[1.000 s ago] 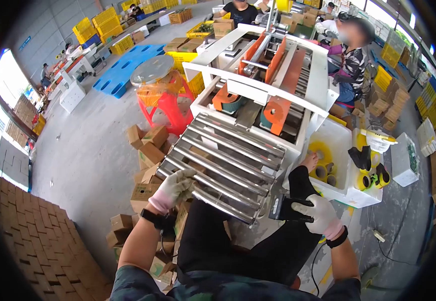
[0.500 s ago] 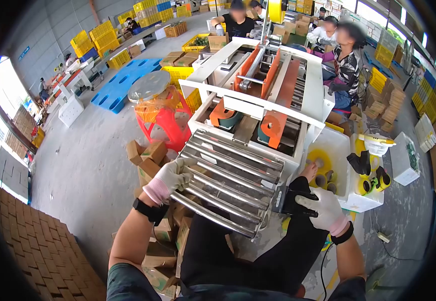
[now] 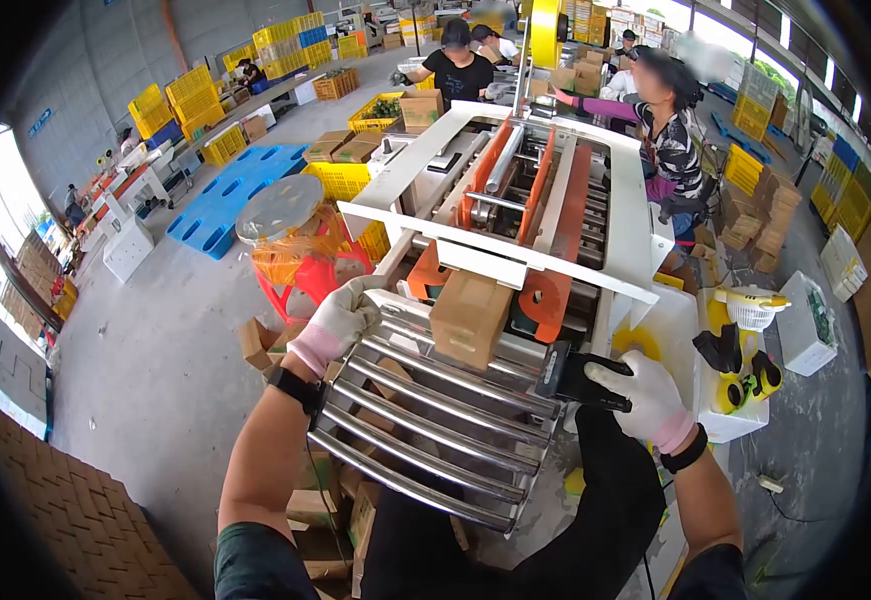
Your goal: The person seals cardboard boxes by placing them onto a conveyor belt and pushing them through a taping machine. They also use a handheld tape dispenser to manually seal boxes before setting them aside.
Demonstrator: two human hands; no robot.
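Note:
My gloved left hand (image 3: 347,318) is at the left edge of the metal roller rack (image 3: 435,420), fingers curled; whether it grips anything is hidden. In my gloved right hand (image 3: 640,393) is a black handheld device (image 3: 593,380), held beside the right end of the rollers. A small brown cardboard box (image 3: 470,318) sits at the far end of the rollers, just out of the white-framed machine (image 3: 435,250), between its two orange brackets.
Left of the machine stands a red stool (image 3: 300,288) with a tape-wrapped container. A white foam box (image 3: 730,415) is at the right. Flat cardboard stacks (image 3: 85,490) lie lower left. Several people work beyond, one (image 3: 655,130) beside the machine.
The brown box has come out of the machine onto the rollers. My left hand has moved up along the rack's left side. The person at the right has reached an arm toward the machine.

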